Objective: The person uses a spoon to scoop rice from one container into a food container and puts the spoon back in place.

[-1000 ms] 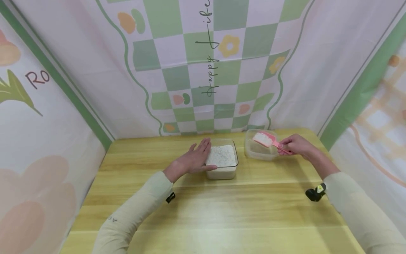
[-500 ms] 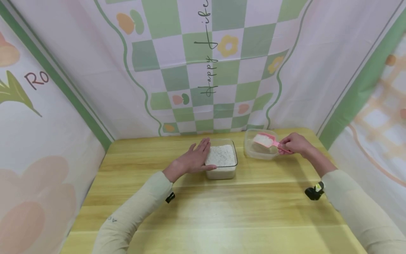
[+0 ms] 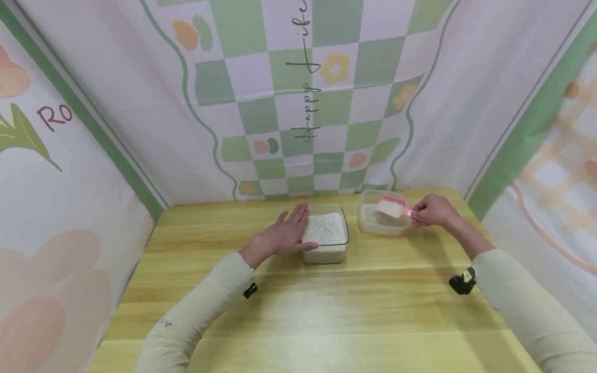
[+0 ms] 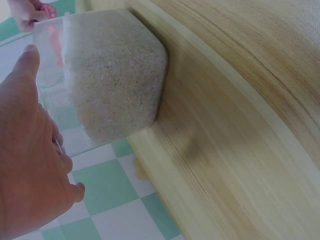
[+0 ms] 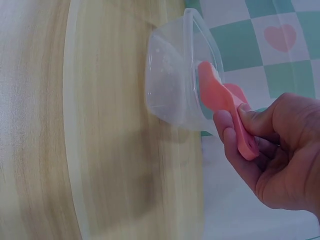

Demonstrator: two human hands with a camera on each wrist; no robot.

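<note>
My left hand [image 3: 284, 233] rests with straight fingers along the left rim of a clear square container [image 3: 326, 254] filled with white rice [image 3: 326, 228]. Seen from the left wrist, the rice [image 4: 115, 75] shows through the wall as small pale grains. In my right hand [image 3: 434, 210] the handle of a pink scoop [image 3: 396, 199] is pinched between thumb and fingers. The scoop [image 5: 215, 92] is tilted, with some rice in its bowl, over a second, translucent plastic container [image 5: 167, 75]. A thin whitish layer of grains shows inside that container.
Both containers stand on a wooden table [image 3: 298, 311] near its back edge, a small gap between them. Behind hangs a checkered green and white curtain [image 3: 294, 103], with more printed cloth at both sides.
The scoop has shifted slightly right and tilted, and its load looks smaller. More white grains show in the translucent container. The left hand stays put.
</note>
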